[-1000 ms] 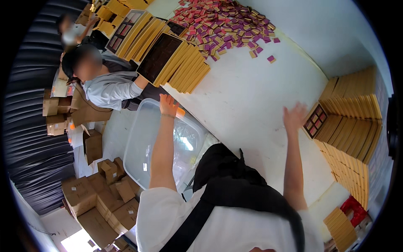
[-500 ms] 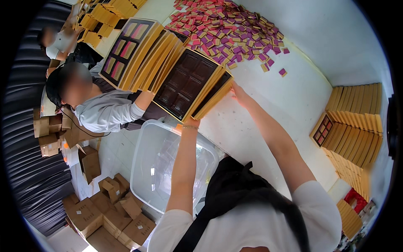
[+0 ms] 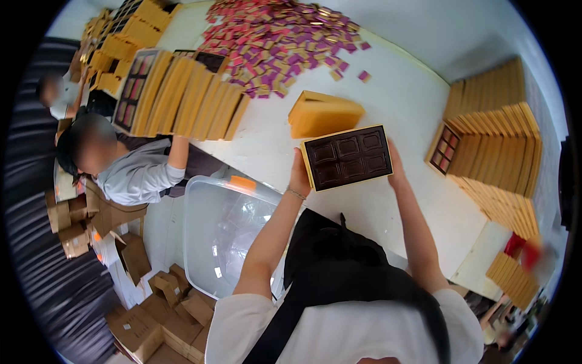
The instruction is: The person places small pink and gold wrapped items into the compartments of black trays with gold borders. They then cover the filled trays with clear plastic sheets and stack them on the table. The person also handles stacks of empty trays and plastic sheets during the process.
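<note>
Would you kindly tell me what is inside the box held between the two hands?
Inside the yellow-edged box is a dark brown tray with six compartments, in two rows of three, which look empty. Anything beneath the tray is covered by it and cannot be seen.

Area type: packing workshop. Indicators visible from where I stand: a broad white bench (image 3: 400, 103) carries a loose pile of small wrapped pieces (image 3: 273, 45) at the far end and yellow box stacks (image 3: 494, 167) at right. An open box (image 3: 347, 158) shows six moulded cells. Cardboard cartons (image 3: 136, 327) lie near left. A co-worker (image 3: 136, 176) is positioned at the bench's left side.
</note>
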Demonstrator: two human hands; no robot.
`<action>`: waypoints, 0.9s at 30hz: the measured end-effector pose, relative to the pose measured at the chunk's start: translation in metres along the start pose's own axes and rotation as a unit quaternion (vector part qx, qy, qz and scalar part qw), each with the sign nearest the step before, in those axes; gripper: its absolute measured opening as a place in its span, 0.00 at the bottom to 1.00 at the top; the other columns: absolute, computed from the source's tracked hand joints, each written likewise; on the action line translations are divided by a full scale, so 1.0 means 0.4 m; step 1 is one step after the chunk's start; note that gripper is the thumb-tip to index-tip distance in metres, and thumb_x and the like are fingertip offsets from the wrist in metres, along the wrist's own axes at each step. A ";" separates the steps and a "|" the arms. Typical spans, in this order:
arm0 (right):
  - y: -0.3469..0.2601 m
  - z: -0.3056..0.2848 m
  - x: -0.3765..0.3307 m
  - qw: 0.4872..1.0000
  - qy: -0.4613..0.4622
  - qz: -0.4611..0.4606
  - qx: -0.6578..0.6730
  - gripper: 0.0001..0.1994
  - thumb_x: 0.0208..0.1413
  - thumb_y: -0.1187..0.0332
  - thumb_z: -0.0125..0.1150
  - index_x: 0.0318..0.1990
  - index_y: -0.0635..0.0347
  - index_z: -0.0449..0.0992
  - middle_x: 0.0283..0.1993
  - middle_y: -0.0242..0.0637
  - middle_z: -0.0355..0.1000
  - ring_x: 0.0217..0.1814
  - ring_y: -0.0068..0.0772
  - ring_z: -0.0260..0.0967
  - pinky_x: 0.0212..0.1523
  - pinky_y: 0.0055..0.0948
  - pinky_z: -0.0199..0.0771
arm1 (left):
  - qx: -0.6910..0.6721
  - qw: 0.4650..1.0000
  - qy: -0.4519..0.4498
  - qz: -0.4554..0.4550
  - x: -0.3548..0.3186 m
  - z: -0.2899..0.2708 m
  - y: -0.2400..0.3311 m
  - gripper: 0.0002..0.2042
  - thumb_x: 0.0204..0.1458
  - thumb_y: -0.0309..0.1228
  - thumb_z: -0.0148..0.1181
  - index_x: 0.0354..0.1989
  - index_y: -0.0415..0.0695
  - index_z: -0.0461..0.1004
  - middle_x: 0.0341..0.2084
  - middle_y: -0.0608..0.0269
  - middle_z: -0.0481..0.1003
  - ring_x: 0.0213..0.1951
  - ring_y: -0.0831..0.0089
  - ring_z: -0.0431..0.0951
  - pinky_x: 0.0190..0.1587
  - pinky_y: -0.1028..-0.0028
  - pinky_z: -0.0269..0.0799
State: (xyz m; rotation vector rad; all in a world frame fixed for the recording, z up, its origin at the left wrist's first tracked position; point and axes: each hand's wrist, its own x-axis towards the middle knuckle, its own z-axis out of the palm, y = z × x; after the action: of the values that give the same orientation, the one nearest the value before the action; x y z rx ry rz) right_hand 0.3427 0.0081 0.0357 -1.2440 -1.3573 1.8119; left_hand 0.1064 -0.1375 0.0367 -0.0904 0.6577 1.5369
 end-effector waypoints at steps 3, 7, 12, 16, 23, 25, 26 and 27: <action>-0.107 -0.039 0.021 0.990 -0.016 0.092 0.102 0.28 0.60 0.49 0.49 0.62 0.60 0.63 0.60 0.36 0.66 0.59 0.30 0.64 0.58 0.34 0.64 | 0.015 0.998 0.010 -0.054 0.013 0.038 -0.047 0.33 0.59 0.61 0.34 0.61 0.47 0.62 0.56 0.61 0.68 0.56 0.65 0.69 0.57 0.64 0.68; 0.008 -0.148 -0.016 0.945 -0.089 0.189 0.253 0.26 0.62 0.54 0.49 0.63 0.58 0.61 0.59 0.36 0.66 0.58 0.29 0.65 0.57 0.33 0.67 | 0.024 0.995 -0.004 -0.092 0.049 0.107 -0.155 0.34 0.58 0.61 0.34 0.61 0.46 0.62 0.55 0.59 0.69 0.55 0.64 0.70 0.57 0.63 0.68; 0.113 -0.287 -0.217 0.942 -0.044 0.188 0.274 0.27 0.64 0.59 0.47 0.68 0.55 0.54 0.66 0.33 0.58 0.64 0.27 0.57 0.65 0.30 0.58 | 0.017 0.972 0.000 -0.234 0.015 0.198 -0.286 0.33 0.58 0.60 0.38 0.59 0.44 0.65 0.54 0.57 0.70 0.53 0.63 0.72 0.56 0.63 0.69; 0.123 -0.414 -0.418 0.972 0.059 0.030 0.226 0.24 0.65 0.62 0.44 0.68 0.54 0.55 0.64 0.33 0.60 0.62 0.23 0.59 0.64 0.30 0.58 | 0.049 0.952 0.003 -0.301 -0.011 0.265 -0.478 0.32 0.57 0.59 0.42 0.57 0.43 0.67 0.51 0.58 0.72 0.51 0.66 0.73 0.54 0.65 0.70; 0.128 -0.772 -0.640 0.884 0.256 -0.059 0.387 0.24 0.64 0.59 0.44 0.65 0.57 0.59 0.61 0.39 0.63 0.60 0.33 0.62 0.60 0.33 0.63 | 0.078 0.944 -0.038 -0.318 0.070 0.263 -0.972 0.37 0.55 0.63 0.43 0.63 0.46 0.58 0.57 0.64 0.66 0.58 0.69 0.66 0.61 0.66 0.59; 0.126 -0.857 -0.688 0.854 0.333 -0.062 0.394 0.23 0.63 0.59 0.45 0.63 0.57 0.61 0.60 0.40 0.65 0.59 0.33 0.63 0.58 0.33 0.64 | 0.149 0.931 -0.086 -0.323 0.059 0.350 -1.017 0.39 0.55 0.61 0.44 0.67 0.45 0.51 0.63 0.61 0.57 0.63 0.66 0.57 0.64 0.66 0.52; 0.125 -0.891 -0.709 0.839 0.370 -0.064 0.394 0.22 0.63 0.59 0.46 0.62 0.57 0.62 0.59 0.40 0.66 0.59 0.33 0.64 0.58 0.33 0.65 | 0.250 0.917 -0.089 -0.298 0.053 0.381 -1.028 0.40 0.55 0.59 0.46 0.68 0.44 0.47 0.66 0.59 0.50 0.66 0.63 0.51 0.66 0.67 0.47; 0.129 -0.918 -0.723 0.824 0.402 -0.062 0.394 0.22 0.63 0.59 0.46 0.61 0.57 0.63 0.58 0.40 0.66 0.58 0.34 0.64 0.57 0.33 0.66 | 0.352 0.893 -0.088 -0.265 0.062 0.395 -1.019 0.41 0.54 0.57 0.48 0.69 0.43 0.44 0.69 0.56 0.43 0.70 0.61 0.44 0.68 0.67 0.42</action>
State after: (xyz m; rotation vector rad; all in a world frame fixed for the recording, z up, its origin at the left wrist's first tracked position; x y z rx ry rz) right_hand 0.8006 -0.0957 0.0650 -1.1622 -0.1548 1.2497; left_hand 0.5387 -0.0713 0.0159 0.3894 0.9181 0.7078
